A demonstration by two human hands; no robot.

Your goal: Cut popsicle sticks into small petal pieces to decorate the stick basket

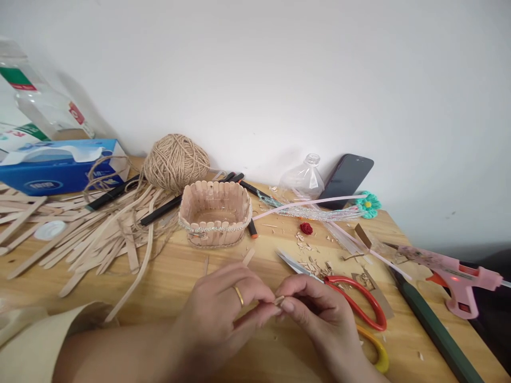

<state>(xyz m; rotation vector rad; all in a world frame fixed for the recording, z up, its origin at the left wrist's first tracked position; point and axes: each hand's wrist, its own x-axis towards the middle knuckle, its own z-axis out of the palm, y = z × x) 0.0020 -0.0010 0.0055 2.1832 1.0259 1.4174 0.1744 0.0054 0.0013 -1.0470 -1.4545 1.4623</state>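
Both left hand and right hand pinch perhaps a wooden sliver.

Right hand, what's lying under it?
Scissors: blades and red loop show beyond the right hand, which pinches a wood sliver; part of the yellow loop is covered by the hand. The tabletop beneath the palm is hidden.

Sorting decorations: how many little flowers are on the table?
2: a teal flower beside the phone, a red rose near the wood shavings. Others may be hidden.
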